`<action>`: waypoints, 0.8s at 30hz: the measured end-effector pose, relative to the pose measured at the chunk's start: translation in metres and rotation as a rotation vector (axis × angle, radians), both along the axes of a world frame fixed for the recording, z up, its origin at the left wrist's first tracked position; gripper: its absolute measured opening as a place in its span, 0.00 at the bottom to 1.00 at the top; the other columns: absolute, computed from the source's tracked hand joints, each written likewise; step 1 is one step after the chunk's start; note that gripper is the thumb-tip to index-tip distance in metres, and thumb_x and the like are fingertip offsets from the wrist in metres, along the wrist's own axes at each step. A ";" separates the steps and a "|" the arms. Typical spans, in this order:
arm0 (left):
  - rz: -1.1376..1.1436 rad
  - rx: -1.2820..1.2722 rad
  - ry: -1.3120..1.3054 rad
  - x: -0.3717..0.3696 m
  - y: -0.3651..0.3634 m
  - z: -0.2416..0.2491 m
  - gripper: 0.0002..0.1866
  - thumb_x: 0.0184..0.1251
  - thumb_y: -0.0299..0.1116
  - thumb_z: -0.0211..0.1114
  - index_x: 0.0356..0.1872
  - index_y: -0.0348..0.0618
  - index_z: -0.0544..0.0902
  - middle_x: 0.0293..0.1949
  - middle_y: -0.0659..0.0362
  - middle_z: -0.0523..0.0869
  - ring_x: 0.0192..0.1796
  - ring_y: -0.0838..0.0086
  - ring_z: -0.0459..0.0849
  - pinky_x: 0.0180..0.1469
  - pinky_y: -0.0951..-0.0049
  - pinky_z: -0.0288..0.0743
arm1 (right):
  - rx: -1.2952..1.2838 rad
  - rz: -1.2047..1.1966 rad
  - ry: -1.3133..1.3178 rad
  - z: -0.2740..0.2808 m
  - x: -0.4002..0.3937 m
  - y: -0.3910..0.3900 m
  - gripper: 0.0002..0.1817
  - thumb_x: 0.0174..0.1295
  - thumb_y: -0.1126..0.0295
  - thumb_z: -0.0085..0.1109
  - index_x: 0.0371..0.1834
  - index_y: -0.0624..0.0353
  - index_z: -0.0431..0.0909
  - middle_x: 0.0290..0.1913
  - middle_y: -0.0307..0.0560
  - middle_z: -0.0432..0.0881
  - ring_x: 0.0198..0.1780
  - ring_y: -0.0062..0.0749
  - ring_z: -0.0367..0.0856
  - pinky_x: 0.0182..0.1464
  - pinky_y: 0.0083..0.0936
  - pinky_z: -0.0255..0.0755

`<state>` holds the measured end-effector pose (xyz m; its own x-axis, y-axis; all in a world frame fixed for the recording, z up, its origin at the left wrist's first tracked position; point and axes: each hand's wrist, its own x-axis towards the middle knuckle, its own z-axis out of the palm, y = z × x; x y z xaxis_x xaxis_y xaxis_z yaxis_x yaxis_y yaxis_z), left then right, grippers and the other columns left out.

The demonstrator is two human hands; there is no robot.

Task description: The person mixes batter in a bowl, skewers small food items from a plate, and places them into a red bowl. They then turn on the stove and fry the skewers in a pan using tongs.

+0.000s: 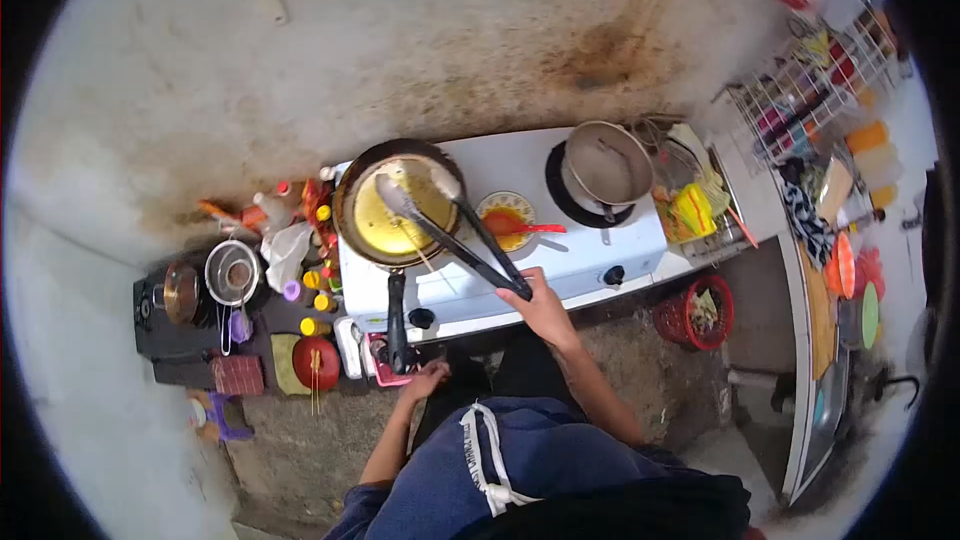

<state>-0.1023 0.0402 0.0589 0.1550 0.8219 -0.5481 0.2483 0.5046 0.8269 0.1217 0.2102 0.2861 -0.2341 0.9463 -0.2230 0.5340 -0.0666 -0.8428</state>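
My right hand (pixel 548 310) is closed around the black handles of a pair of tongs (pixel 455 245). The tongs' arms are spread, and their tips reach over the frying pan (pixel 345 210) on the left burner. Yellow liquid (pixel 385 225) covers the pan's bottom, and a thin stick (pixel 418 248) slants out over its rim. Low beside the end of the pan's black handle (pixel 397 325) is my left hand (pixel 428 380), fingers loosely bent and apart, holding nothing visible. A patterned plate (pixel 520 205) with orange-red sauce and a red spoon (pixel 535 228) sits between the burners.
A saucepan (pixel 608 165) stands on the right burner of the white stove (pixel 500 285). Bottles, a strainer (pixel 232 273) and a red plate (pixel 316 364) with skewers crowd the left side. On the floor at right is a red basket (pixel 693 313). A dish rack (pixel 815 90) occupies the right counter.
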 end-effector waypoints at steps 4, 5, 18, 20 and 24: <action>-0.501 -0.186 0.412 0.027 0.002 0.003 0.28 0.59 0.53 0.48 0.49 0.39 0.72 0.47 0.48 0.76 0.50 0.58 0.74 0.53 0.64 0.64 | -0.165 -0.021 0.198 0.008 0.015 0.007 0.31 0.51 0.47 0.56 0.43 0.66 0.62 0.31 0.53 0.74 0.36 0.33 0.72 0.40 0.26 0.65; -0.558 -0.184 0.400 0.031 0.002 -0.008 0.31 0.56 0.56 0.49 0.51 0.39 0.71 0.53 0.45 0.71 0.55 0.55 0.69 0.57 0.63 0.61 | -0.173 -0.024 0.243 0.001 0.023 0.009 0.31 0.51 0.46 0.55 0.43 0.65 0.62 0.33 0.53 0.73 0.37 0.32 0.71 0.41 0.26 0.65; -0.968 -0.085 0.405 0.202 0.080 -0.010 0.28 0.57 0.51 0.49 0.51 0.39 0.70 0.48 0.44 0.74 0.52 0.54 0.72 0.53 0.63 0.65 | 0.290 -0.525 0.201 0.072 0.294 -0.002 0.30 0.55 0.56 0.54 0.54 0.65 0.58 0.44 0.56 0.72 0.45 0.36 0.71 0.48 0.27 0.63; -0.843 -0.054 0.290 0.255 0.094 0.029 0.19 0.57 0.45 0.49 0.42 0.41 0.75 0.49 0.48 0.73 0.49 0.56 0.73 0.50 0.64 0.67 | 0.336 -0.650 0.052 0.085 0.348 -0.002 0.32 0.54 0.56 0.56 0.55 0.65 0.57 0.42 0.59 0.74 0.44 0.44 0.74 0.46 0.31 0.65; -1.142 0.195 0.270 0.321 0.113 -0.055 0.24 0.56 0.45 0.52 0.47 0.35 0.72 0.49 0.47 0.74 0.51 0.56 0.72 0.52 0.64 0.66 | 0.177 -0.752 -0.156 0.037 0.452 0.012 0.36 0.52 0.52 0.57 0.54 0.68 0.56 0.40 0.62 0.74 0.43 0.49 0.74 0.44 0.33 0.66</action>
